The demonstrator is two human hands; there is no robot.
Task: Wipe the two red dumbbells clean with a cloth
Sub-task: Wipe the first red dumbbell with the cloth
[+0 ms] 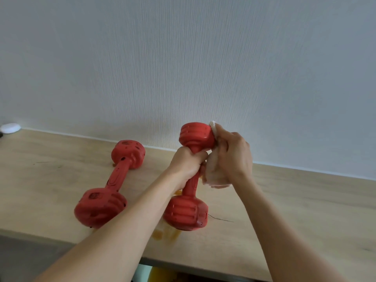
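Head view: left hand [186, 162] grips dumbbell [188, 210], right hand [234, 157] presses cloth [213, 174].

Both arms outstretched, left grip [188, 161] and right grip [234, 157] clenched

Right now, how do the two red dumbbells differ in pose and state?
The right dumbbell stands tilted on one head, gripped at its handle by the left hand, while the right hand presses a cloth to its upper head. The left dumbbell lies flat on the table, untouched, with dark spots. Both share the red ribbed shape.
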